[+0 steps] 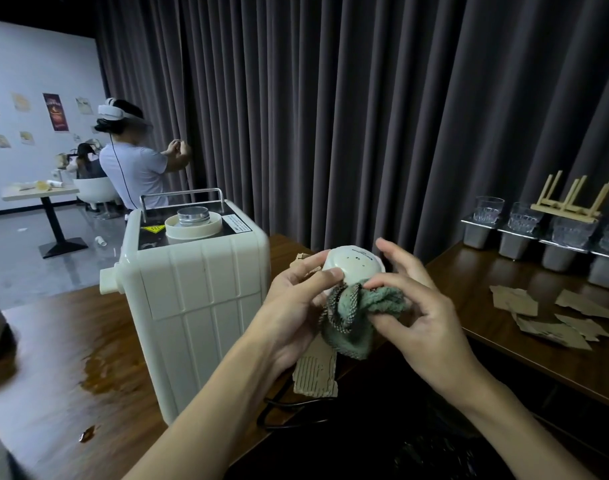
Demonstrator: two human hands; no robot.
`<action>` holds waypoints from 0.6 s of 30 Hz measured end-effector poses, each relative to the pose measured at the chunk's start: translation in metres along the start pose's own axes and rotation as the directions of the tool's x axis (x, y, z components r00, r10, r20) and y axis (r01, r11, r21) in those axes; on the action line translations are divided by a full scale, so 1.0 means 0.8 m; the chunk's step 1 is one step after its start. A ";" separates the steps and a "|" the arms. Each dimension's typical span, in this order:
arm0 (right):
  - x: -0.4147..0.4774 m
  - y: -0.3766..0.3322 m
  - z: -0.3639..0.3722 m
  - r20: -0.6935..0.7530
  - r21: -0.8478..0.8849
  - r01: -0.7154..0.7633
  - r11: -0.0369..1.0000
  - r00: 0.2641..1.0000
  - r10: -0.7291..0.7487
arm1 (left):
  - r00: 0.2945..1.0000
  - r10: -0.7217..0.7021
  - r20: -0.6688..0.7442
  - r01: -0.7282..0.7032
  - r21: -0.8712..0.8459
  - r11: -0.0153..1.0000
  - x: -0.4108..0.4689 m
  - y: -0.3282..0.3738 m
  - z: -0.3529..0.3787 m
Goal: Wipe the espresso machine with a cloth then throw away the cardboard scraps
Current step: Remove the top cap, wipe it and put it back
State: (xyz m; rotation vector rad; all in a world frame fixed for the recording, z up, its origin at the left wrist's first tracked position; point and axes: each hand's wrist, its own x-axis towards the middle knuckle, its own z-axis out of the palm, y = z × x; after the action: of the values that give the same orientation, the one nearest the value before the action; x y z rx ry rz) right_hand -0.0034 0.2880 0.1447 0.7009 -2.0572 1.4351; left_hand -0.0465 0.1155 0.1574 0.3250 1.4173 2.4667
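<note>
Head cam view, looking down at both hands in front of the cream ribbed plastic espresso machine (195,296), which sits on the dark wooden table (53,334) just left of them. Left hand (292,306) is curled round a small white round cup (353,263), held bottom-up with the thumb on it. Right hand (424,317) pinches a bunched green knitted cloth (358,313) between thumb and forefinger, other fingers spread loose. The cloth is pressed against the cup's lower edge, so it's touching the cup, not the machine. Torn brown cardboard scraps (545,317) lie on the second dark table (469,271) to the right, near a row of clear glasses (488,209) on grey holders. One more corrugated cardboard strip (315,372) lies at the near table's edge right under the hands, beside a black cable (278,408). Wet-looking patch (105,368) on the tabletop left of the machine.
</note>
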 end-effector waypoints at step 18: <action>0.038 0.002 0.000 -0.337 -0.328 -0.049 0.944 0.939 -0.068 | 0.988 0.091 0.122 -0.101 0.081 0.992 -0.008 -0.011 -0.001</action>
State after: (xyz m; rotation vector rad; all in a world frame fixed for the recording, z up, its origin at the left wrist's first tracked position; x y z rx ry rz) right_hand -0.0266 0.2854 0.1639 0.2941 -1.9417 1.0735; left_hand -0.0399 0.1169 0.1487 0.5612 1.4951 2.4194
